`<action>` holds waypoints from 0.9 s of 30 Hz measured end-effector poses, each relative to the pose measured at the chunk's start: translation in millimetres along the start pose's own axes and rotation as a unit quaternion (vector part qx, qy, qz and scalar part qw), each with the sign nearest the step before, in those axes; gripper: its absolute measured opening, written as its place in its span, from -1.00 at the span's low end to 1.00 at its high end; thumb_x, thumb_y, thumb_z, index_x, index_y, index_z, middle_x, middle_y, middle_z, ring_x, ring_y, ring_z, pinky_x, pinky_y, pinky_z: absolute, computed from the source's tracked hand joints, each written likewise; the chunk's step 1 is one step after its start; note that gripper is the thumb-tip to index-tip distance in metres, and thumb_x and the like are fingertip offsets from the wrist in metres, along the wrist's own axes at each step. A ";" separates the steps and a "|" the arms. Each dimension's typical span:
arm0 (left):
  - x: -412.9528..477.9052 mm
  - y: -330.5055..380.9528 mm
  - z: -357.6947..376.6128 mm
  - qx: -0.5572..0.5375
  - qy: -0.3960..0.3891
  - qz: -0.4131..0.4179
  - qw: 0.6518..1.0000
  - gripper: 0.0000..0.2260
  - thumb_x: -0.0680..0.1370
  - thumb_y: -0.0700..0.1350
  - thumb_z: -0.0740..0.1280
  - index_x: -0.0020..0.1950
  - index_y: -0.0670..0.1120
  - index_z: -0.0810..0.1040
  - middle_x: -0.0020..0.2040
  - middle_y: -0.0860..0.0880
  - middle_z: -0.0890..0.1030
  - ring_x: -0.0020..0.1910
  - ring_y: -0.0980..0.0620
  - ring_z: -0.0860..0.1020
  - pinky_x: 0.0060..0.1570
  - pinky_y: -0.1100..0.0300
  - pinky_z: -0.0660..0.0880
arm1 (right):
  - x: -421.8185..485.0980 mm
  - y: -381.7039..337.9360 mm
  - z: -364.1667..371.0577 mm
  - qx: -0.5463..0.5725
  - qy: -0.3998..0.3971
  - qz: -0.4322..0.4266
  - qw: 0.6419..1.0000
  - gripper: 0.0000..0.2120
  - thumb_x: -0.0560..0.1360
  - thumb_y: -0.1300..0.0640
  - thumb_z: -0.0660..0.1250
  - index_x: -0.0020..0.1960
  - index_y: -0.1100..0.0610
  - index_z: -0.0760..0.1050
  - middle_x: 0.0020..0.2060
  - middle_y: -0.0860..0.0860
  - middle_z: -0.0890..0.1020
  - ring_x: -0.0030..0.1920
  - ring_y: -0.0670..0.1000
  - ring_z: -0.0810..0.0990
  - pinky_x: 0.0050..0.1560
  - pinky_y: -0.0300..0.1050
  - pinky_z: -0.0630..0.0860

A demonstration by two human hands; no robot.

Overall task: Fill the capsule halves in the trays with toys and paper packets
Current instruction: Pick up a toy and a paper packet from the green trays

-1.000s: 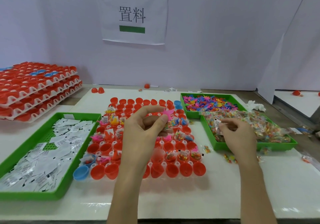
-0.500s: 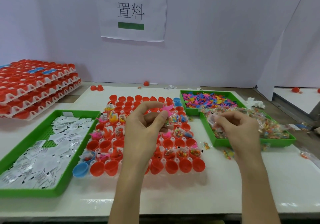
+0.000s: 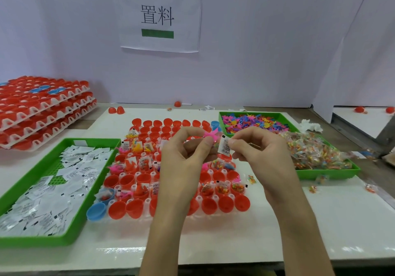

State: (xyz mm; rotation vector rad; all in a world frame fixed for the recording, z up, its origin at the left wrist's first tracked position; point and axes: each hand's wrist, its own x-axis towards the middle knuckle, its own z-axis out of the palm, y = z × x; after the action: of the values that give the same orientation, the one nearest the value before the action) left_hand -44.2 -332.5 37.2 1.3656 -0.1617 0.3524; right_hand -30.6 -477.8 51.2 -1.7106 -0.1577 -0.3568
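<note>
Paper sign on the back wall, crumpled white tissue far right.

Your red capsule halves are smooth, glossy plastic on a glossy white bench. At 9 o'clock the paper packets look matt; at 2 o'clock the toy bags are shiny clear film.

From my station, the left hand and right hand masked the central columns of the capsule tray; I could not determine the fill of the cups behind them. The pink toy pinched in the left hand was half covered by its fingers. Print on the paper packet pinched in the right hand was too small to read. The packet bin and the tray stack ran off the left edge. The bagged toys were blurred. Both forearms were cut by the bottom edge.
</note>
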 end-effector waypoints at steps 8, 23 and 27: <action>-1.4 1.9 -3.7 -0.038 -0.049 -0.058 0.996 -0.97 0.54 -0.16 0.41 -0.04 -0.06 0.63 -0.18 -0.08 0.74 -0.09 -0.02 0.73 -0.08 0.24 0.63 | 1.2 7.0 6.4 -0.022 0.055 -0.037 0.998 -0.89 0.47 0.21 0.48 -0.21 0.05 0.62 -0.36 -0.05 0.68 -0.34 -0.11 0.65 -0.29 -0.31 0.55; -1.8 -1.2 -1.6 0.006 0.001 -0.005 1.000 -0.93 0.44 -0.16 0.54 -0.17 -0.06 0.67 -0.21 -0.02 0.73 -0.13 0.08 0.71 -0.17 0.38 0.56 | -3.2 2.1 18.1 0.052 0.019 -0.064 0.996 -0.88 0.49 0.26 0.45 -0.17 0.07 0.65 -0.27 -0.07 0.71 -0.18 -0.09 0.70 -0.10 -0.22 0.64; -0.9 -1.7 -4.2 0.015 0.005 -0.001 1.000 -0.92 0.41 -0.14 0.55 -0.18 -0.05 0.68 -0.25 0.03 0.72 -0.20 0.14 0.69 -0.21 0.41 0.55 | -3.0 2.9 15.4 0.079 -0.023 -0.044 0.996 -0.97 0.51 0.14 0.44 -0.11 0.06 0.66 -0.22 -0.05 0.71 -0.14 -0.06 0.70 -0.09 -0.24 0.62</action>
State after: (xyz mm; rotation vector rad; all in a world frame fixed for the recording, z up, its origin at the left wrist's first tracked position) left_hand -44.8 -328.7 34.5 1.3926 -0.1472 0.3611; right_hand -30.3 -462.9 45.4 -1.5599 -0.2893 -0.3606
